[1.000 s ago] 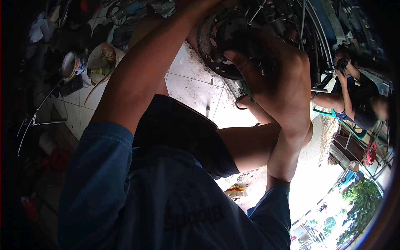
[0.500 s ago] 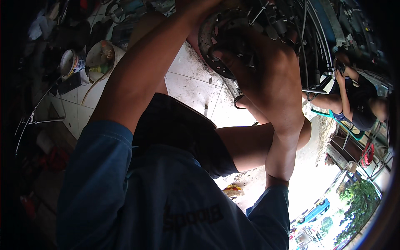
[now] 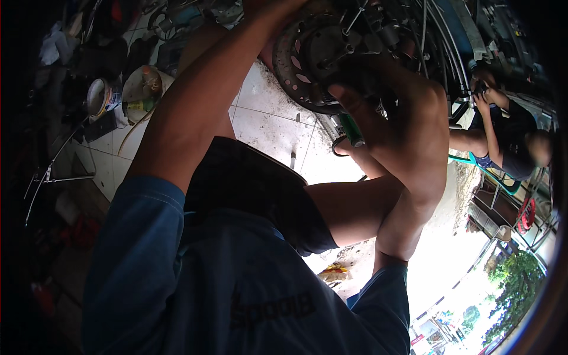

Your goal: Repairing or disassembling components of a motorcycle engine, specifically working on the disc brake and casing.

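Observation:
A motorcycle brake disc [image 3: 297, 78] with cut-out holes shows at the top, around a dark wheel hub and metal parts [image 3: 349, 44]. My right hand [image 3: 408, 127] is closed at the disc's right side, thumb bent toward the hub. Its fingertips are lost in shadow, so what they grip cannot be made out. Below the thumb a green cylindrical piece, like a handle [image 3: 351, 129], sticks out; whether my hand holds it is unclear. My left forearm [image 3: 207, 89] reaches up past the disc's left side, and the left hand lies beyond the upper edge.
Dark cables [image 3: 452, 56] run down right of the hub. A person [image 3: 503, 139] sits at the right on a green chair. On the tiled floor [image 3: 266, 112] at left stand a bucket [image 3: 141, 89] and an open tin [image 3: 97, 97]. My bent leg [image 3: 349, 210] lies below the wheel.
My right hand has shifted right and slightly down, uncovering more of the disc and hub. The green piece has come into sight beneath the thumb. My left arm has barely moved.

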Demonstrator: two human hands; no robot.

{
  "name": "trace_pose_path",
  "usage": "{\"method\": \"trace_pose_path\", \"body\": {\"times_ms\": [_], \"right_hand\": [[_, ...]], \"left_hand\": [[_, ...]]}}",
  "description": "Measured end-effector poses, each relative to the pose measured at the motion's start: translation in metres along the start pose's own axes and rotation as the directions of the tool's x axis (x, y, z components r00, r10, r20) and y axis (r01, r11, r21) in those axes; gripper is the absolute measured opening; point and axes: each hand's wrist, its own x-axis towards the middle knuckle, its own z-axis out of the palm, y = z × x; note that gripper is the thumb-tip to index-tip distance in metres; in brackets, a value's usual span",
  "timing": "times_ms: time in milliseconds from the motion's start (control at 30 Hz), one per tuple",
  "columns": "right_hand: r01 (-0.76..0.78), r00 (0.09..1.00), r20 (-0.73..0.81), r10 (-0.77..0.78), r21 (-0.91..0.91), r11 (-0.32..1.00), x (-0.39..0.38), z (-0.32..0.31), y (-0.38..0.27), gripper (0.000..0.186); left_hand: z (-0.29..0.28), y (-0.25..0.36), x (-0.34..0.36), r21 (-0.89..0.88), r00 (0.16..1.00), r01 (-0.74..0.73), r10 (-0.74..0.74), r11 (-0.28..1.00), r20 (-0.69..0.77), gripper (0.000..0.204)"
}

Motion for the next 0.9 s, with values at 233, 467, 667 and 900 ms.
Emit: {"method": "trace_pose_path", "body": {"times_ms": [233,467,667,900], "right_hand": [[-0.053,0.999,0.004,0.053,-0.011,0.999,-0.005,0.011,0.001,0.025],[-0.067,0.997,-0.034,0.067,-0.004,0.998,-0.01,0.015,0.003,0.024],[-0.26,0.916,-0.183,0.356,0.404,0.877,-0.02,-0.041,0.015,0.024],[-0.484,0.57,-0.536,0.623,0.393,0.782,-0.046,-0.091,0.088,0.034]], "left_hand": [[-0.002,0.0,0.001,0.0,0.998,0.049,-0.049,0.999,0.027,0.038],[-0.008,0.026,0.0,0.037,0.991,0.066,-0.069,0.997,0.116,0.037],[-0.019,0.018,0.0,0.066,0.996,0.038,-0.043,0.997,0.073,0.037],[-0.006,0.006,-0.002,0.042,0.999,-0.016,0.014,0.999,0.032,0.034]]}}
